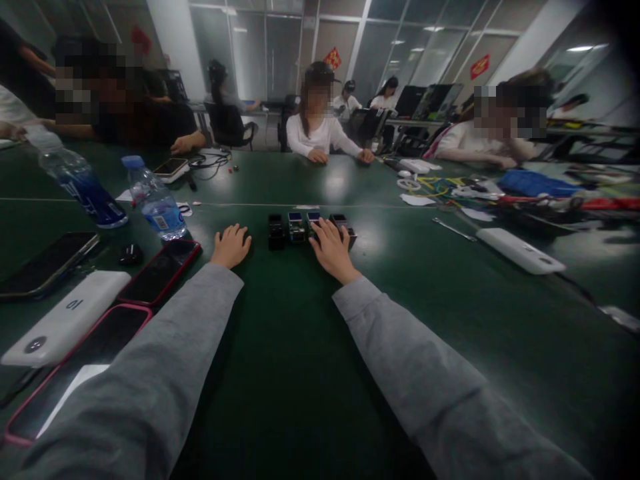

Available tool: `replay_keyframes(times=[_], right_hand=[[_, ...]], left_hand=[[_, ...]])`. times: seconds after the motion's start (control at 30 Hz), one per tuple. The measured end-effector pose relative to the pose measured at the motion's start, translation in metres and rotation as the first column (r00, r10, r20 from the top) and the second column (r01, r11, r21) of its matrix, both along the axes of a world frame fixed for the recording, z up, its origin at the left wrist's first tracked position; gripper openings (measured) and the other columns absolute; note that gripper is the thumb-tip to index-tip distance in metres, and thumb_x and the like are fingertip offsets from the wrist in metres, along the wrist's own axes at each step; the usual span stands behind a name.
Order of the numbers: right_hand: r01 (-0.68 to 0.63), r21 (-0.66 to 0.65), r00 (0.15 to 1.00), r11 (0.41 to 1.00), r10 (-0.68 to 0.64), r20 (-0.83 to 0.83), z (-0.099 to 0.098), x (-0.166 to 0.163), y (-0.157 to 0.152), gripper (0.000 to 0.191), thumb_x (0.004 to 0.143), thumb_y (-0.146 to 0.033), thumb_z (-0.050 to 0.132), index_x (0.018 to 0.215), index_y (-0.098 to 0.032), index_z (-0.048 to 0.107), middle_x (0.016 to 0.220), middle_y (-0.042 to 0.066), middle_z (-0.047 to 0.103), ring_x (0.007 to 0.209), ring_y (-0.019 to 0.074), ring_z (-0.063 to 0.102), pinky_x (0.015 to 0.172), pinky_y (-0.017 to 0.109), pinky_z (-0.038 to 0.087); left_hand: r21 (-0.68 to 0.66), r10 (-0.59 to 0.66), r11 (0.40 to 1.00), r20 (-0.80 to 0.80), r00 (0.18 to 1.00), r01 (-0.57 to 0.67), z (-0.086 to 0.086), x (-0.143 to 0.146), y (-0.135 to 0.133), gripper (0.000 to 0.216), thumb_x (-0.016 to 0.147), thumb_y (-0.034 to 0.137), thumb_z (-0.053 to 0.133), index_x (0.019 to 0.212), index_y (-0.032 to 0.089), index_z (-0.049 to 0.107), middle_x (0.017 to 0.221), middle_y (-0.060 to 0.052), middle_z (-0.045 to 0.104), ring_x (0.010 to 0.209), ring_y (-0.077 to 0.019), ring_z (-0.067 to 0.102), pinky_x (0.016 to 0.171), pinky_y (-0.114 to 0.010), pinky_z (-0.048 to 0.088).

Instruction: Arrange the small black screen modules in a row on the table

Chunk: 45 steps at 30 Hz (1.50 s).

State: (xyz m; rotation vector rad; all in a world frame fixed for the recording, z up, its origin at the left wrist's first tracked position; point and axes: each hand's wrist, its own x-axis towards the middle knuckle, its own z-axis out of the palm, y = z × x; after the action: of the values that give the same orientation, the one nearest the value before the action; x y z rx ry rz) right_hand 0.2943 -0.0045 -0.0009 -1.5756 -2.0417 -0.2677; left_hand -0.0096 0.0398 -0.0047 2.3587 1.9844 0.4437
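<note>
A row of small box-shaped devices stands on the green table [295, 320] in front of me. Leftmost is a black one [276, 232]; beside it is one with a small screen and what looks like a bare circuit board [297, 228]. My right hand [334, 252] reaches over the right half of the row, fingers spread, and partly covers a blue-screened device [313, 217] and a dark one [339, 221]. Its fingertips seem to touch them; exact contact cannot be made out. Left of the row, my left hand [231, 246] lies palm down on the table, fingers apart, holding nothing.
To the left are two water bottles [163, 212], a phone with a red edge [163, 270], a white power bank [70, 317] and further phones. On the right lie a wrench-like metal tool [454, 229], another white power bank [520, 251] and tangled cables [440, 185]. People sit across the table.
</note>
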Motion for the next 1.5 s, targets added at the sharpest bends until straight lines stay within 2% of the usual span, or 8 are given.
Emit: replay_keyframes(times=[0.13,0.27,0.37,0.47,0.7,0.9,1.5], right_hand=[[0.067,0.08,0.995,0.995,-0.061,-0.079,0.004,0.01,0.002,0.05,0.11,-0.029,0.028,0.156,-0.021,0.046,0.161,0.01,0.044,0.152,0.028,0.032,0.124,0.059,0.021],[0.173,0.099,0.972,0.98,-0.154,-0.176,0.002,0.04,0.007,0.051,0.106,-0.034,0.037,0.152,-0.018,0.05,0.158,0.019,0.044,0.146,0.0384,0.037,0.116,0.065,0.033],[0.159,0.045,0.951,0.986,-0.141,-0.274,-0.007,0.061,0.011,0.054,0.1,-0.036,0.046,0.147,-0.009,0.053,0.142,0.025,0.054,0.134,0.0399,0.05,0.108,0.061,0.045],[0.084,0.005,0.938,0.996,-0.078,-0.338,-0.013,0.069,0.014,0.052,0.097,-0.035,0.05,0.142,-0.009,0.054,0.133,0.024,0.059,0.123,0.0367,0.059,0.105,0.055,0.051],[0.029,-0.043,0.958,0.999,-0.04,-0.284,-0.01,0.062,0.011,0.053,0.102,-0.038,0.049,0.146,-0.009,0.053,0.135,0.023,0.057,0.123,0.0362,0.06,0.106,0.054,0.052],[0.028,-0.065,0.971,0.998,-0.042,-0.236,-0.008,0.058,0.006,0.054,0.108,-0.043,0.039,0.151,-0.012,0.051,0.138,0.021,0.056,0.125,0.0357,0.059,0.103,0.054,0.054],[0.023,-0.08,0.977,0.996,-0.039,-0.207,-0.007,0.058,0.006,0.055,0.11,-0.045,0.032,0.153,-0.014,0.049,0.137,0.02,0.056,0.123,0.035,0.06,0.1,0.054,0.056]], left_hand=[[-0.006,-0.003,1.0,-0.003,1.0,0.003,0.002,-0.001,-0.001,0.052,0.108,0.041,0.035,0.151,0.019,0.052,0.164,-0.018,0.044,0.153,-0.0342,0.039,0.121,-0.066,0.032],[-0.007,-0.008,1.0,-0.01,1.0,0.007,0.001,-0.001,0.0,0.052,0.108,0.042,0.034,0.152,0.019,0.052,0.164,-0.017,0.044,0.153,-0.0342,0.038,0.121,-0.066,0.031],[-0.003,-0.001,1.0,-0.013,1.0,0.001,0.0,-0.001,0.002,0.052,0.108,0.042,0.034,0.152,0.02,0.052,0.164,-0.017,0.044,0.154,-0.0338,0.037,0.121,-0.065,0.031],[-0.002,-0.002,1.0,-0.02,1.0,0.002,0.0,-0.001,0.002,0.051,0.109,0.042,0.034,0.151,0.02,0.052,0.164,-0.016,0.044,0.153,-0.0332,0.037,0.122,-0.063,0.032],[-0.016,-0.008,1.0,-0.008,1.0,0.008,0.001,-0.003,0.001,0.053,0.108,0.042,0.034,0.152,0.017,0.051,0.165,-0.017,0.043,0.153,-0.0338,0.037,0.122,-0.062,0.031],[-0.016,-0.005,1.0,0.0,1.0,0.005,0.001,-0.002,0.002,0.052,0.108,0.042,0.035,0.151,0.019,0.052,0.164,-0.018,0.044,0.152,-0.0344,0.038,0.121,-0.064,0.031],[-0.034,-0.009,0.999,0.01,1.0,0.01,0.006,0.0,-0.004,0.053,0.108,0.042,0.034,0.153,0.018,0.05,0.166,-0.017,0.042,0.154,-0.0338,0.035,0.122,-0.062,0.031]])
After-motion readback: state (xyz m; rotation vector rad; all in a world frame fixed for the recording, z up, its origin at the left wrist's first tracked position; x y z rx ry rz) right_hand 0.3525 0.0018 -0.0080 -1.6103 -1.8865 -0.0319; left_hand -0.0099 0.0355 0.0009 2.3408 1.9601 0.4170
